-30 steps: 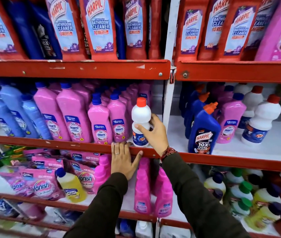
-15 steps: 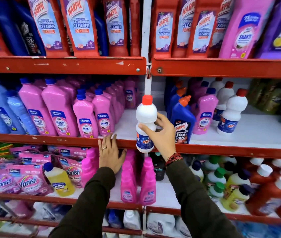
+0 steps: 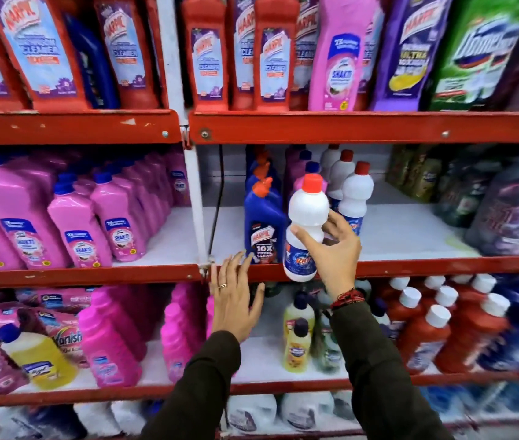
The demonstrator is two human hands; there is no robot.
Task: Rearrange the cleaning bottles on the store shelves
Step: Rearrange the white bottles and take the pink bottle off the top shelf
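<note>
Head view caught both my arms reaching toward the red metal shelving. My right hand (image 3: 331,249) held a white bottle with a red cap (image 3: 306,223), fingers curled round its waist above the blue label, thumb across the front. The bottle was upright, lifted clear of any board, its base hanging in front of the red lip of the middle shelf (image 3: 410,265). It sat just in front of a blue Harpic bottle with an orange cap (image 3: 263,227) and to the left of the row of matching white bottles (image 3: 355,192) that stood on that shelf.

My left hand (image 3: 236,300) held nothing. Its fingers were spread wide and flat, fingertips (image 3: 231,258) up against the shelf lip near the white upright post (image 3: 194,192), palm hanging over the gap below.

Left of the post, pink Shakti bottles (image 3: 78,230) filled the same level. The top shelf carried red Harpic bathroom cleaners (image 3: 207,55), a tall pink bottle (image 3: 337,55) and purple and green ones beyond. The lower shelf had a yellow bottle lying tilted (image 3: 37,357) on pink Vanish pouches (image 3: 67,338), and red-brown bottles with white caps (image 3: 426,338) to the right. The edges of the frame were blurred.
</note>
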